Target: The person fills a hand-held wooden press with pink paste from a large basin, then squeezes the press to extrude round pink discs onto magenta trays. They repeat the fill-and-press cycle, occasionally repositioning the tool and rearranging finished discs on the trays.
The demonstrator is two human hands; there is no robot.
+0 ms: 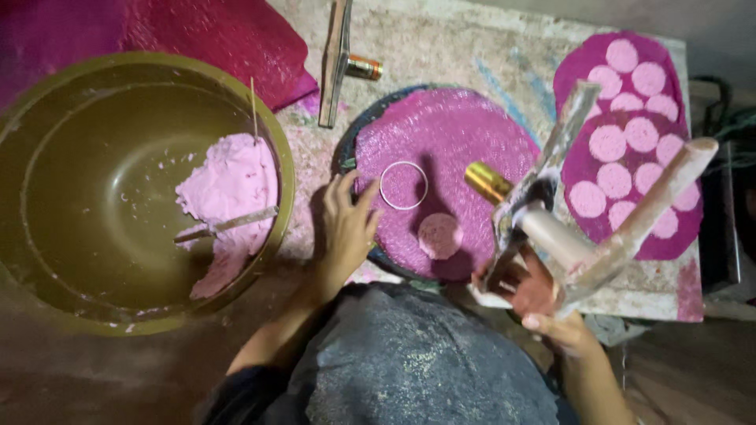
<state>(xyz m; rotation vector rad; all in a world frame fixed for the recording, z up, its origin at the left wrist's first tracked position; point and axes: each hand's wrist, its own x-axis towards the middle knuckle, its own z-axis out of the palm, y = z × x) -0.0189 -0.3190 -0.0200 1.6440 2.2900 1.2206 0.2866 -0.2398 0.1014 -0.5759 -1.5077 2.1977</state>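
Wooden press [598,236] being gripped in right hand [563,327], beside the magenta disc [449,157].
Its long handle is pointing up-right, over the sheet of pink rounds [630,142]. Left hand [346,228] fingers are lying open on the disc edge, near metal ring [403,186] and pink round [439,235]; olive basin [47,260] of pink paste sitting left on the surface.

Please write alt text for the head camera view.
A person's left hand rests on a round magenta mat beside a metal ring and a pink disc; the right hand holds a wooden press. A bowl holds pink dough.
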